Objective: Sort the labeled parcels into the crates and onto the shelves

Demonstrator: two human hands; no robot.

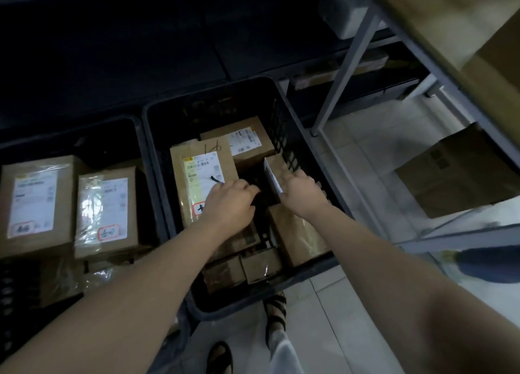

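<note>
Middle crate (153, 154), viewed from above. Your right hand (299, 193) grasps the small parcel (273, 173), which stands on edge against the crate's right wall. Your left hand (228, 202) rests curled on the large parcel (197, 162); whether it holds anything cannot be told. Steady the large parcel, lift the small one straight up clear of the wall, then turn its label toward you before choosing its place.
</note>
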